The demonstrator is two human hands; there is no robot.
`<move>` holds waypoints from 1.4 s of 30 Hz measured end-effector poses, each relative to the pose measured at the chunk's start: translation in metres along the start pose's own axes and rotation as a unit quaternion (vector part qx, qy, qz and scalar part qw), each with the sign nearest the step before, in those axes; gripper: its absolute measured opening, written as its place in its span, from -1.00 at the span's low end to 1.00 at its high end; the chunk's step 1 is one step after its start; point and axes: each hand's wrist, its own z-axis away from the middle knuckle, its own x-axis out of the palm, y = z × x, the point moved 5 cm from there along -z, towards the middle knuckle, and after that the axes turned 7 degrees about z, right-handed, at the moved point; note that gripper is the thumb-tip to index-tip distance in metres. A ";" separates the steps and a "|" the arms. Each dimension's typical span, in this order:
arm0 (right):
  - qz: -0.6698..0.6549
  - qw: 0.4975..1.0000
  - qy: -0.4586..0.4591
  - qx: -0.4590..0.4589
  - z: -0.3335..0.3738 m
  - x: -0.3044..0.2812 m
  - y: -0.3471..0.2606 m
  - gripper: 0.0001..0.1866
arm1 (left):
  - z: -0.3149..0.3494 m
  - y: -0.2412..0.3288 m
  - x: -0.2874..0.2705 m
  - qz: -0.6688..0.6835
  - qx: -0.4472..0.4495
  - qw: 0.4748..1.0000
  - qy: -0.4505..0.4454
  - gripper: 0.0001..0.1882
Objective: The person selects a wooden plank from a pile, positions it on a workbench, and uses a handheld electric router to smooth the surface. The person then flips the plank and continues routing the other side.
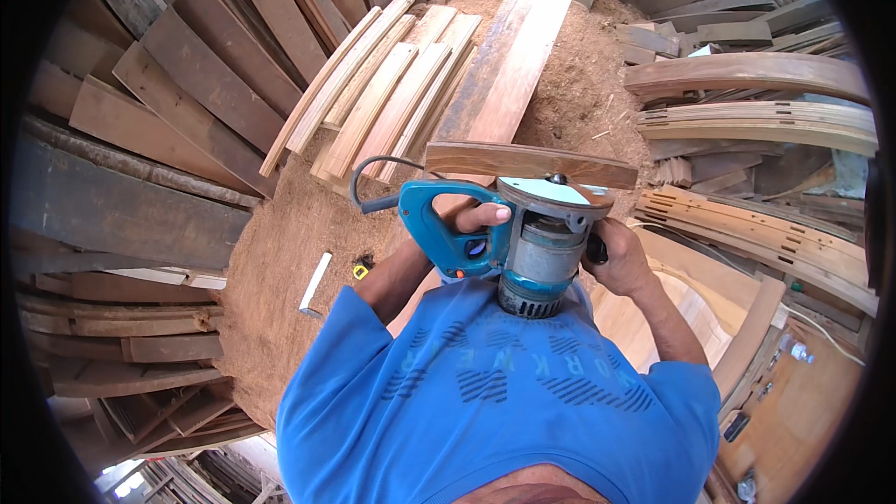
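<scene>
A teal and grey hand router (541, 257) is held tilted close against my blue shirt, its motor end toward me and its pale base plate facing away. Through the loop of its D-shaped handle goes my left hand (481, 217), closed around the grip with the thumb showing on top. My right hand (623, 261) is wrapped round the black side knob (595, 248). A brown wooden strip (532, 164) lies across the router's base, seemingly fixed to it. From the handle a dark cord (369, 168) loops out to the left. The router's bit is hidden.
A long plank (513, 56) extends away beyond the router, with several moulded wood strips (392, 93) beside it. Boards lean along the left. Slotted timbers (756, 224) are stacked right. A try square (315, 285) and yellow tape measure (362, 267) lie on the sawdust-covered floor.
</scene>
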 end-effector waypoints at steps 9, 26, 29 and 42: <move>-0.543 0.801 -0.148 0.201 0.022 0.012 0.025 -0.21 | 0.002 -0.003 0.004 0.054 -0.015 0.998 0.028 -0.25; -0.672 0.722 -0.076 0.146 0.034 0.088 -0.022 0.38 | -0.002 0.002 0.006 0.045 -0.021 0.999 0.001 -0.27; -0.660 0.733 -0.055 0.152 0.030 0.077 -0.035 0.38 | -0.003 0.003 0.006 0.046 -0.022 0.999 -0.005 -0.28; -0.509 0.820 -0.240 0.104 0.037 0.036 -0.021 0.03 | -0.006 0.006 0.007 0.045 -0.024 0.999 -0.018 -0.28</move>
